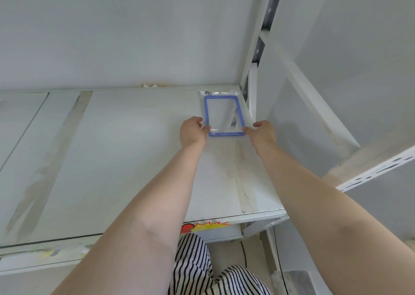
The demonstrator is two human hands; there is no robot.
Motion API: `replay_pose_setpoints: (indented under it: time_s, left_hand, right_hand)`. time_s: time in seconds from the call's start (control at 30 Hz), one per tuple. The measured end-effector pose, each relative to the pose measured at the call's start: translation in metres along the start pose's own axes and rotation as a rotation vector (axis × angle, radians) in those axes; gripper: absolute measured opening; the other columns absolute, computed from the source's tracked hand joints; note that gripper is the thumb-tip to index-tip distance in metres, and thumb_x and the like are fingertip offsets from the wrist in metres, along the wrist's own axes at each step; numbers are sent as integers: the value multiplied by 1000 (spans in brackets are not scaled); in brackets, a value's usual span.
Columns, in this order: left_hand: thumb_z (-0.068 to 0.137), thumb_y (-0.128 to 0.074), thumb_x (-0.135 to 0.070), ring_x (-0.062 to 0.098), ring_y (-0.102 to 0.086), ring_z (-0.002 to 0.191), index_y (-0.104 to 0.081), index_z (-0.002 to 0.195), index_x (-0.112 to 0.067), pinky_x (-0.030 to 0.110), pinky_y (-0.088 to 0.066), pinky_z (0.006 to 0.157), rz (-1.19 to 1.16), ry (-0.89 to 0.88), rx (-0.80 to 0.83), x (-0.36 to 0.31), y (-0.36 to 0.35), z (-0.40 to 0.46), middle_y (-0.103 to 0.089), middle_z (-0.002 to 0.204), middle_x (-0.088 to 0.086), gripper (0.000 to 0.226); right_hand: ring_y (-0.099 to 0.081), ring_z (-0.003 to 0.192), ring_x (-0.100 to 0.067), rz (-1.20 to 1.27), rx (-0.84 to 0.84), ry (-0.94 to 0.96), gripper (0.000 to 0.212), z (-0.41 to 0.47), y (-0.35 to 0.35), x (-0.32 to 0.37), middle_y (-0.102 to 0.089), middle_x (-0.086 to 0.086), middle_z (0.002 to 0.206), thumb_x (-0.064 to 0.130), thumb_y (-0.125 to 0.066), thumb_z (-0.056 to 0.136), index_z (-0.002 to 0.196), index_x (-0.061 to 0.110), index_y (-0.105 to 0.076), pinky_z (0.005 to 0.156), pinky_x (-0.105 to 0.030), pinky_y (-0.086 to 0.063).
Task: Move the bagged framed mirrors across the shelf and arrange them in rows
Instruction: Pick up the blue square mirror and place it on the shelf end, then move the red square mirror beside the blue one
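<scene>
Mirror at shelf corner, 2 hands pinching

You see a blue frame around the mirror, its bag clear. The shelf is white with pale beige tape strips. A red-and-yellow sticker marks its front edge. Your trousers are black-and-white striped.

A glossy clear plastic bag is noted around a smooth blue plastic mirror frame. The white shelf board is matt, patched with worn tape strips.
</scene>
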State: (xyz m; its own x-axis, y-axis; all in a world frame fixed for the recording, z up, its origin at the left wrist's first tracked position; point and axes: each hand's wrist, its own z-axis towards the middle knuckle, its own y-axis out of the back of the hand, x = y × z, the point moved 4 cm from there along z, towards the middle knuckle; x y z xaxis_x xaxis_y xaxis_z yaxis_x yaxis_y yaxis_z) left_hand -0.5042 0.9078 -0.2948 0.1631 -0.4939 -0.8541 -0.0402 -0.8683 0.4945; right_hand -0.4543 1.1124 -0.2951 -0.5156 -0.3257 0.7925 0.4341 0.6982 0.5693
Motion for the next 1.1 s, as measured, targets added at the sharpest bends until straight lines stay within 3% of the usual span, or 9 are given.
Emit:
replay_pose_setpoints:
  time_s: [0.1, 0.2, 0.4, 0.63, 1.1]
  left_hand:
    - [85, -66, -22, 24, -58, 116, -56, 130, -14, 32, -44, 98, 144, -81, 62, -10, 19, -18, -60, 128, 8, 47]
    - [85, -65, -22, 24, -53, 121, -53, 132, -18, 31, -42, 100, 337, -175, 145, -16, 45, -47, -56, 132, 7, 49]
    - [85, -62, -22, 26, -50, 123, -51, 134, -23, 34, -43, 101, 576, -262, 181, 5, 106, -109, -55, 135, 4, 50]
    - [85, -61, -22, 27, -50, 123, -51, 135, -22, 35, -42, 101, 645, -229, 109, 49, 183, -142, -54, 136, 4, 51]
    - [82, -63, -20, 28, -49, 123, -51, 134, -22, 36, -41, 101, 689, -206, 78, 200, 401, -205, -56, 133, 5, 53]
  right_hand:
    - [-55, 91, -23, -85, 38, 63, 42, -23, 10, 7, -54, -12, 127, 31, -70, 85, 118, 11, -56, 79, -28, -42]
    - [-60, 103, -27, -204, 114, 188, 39, -57, 14, 20, -57, -13, 123, 26, -70, 84, 118, 11, -59, 81, -25, -40]
    - [-50, 124, -21, -439, 291, 425, 44, -133, 3, 45, -56, -4, 132, 28, -68, 85, 127, 21, -56, 99, -31, -43]
    - [-47, 125, -25, -567, 403, 686, 44, -213, -43, 74, -57, -1, 133, 24, -66, 85, 128, 23, -58, 102, -31, -37]
    - [-47, 124, -24, -647, 453, 784, 46, -418, -205, 115, -58, 0, 132, 26, -63, 86, 131, 24, -55, 101, -32, -39]
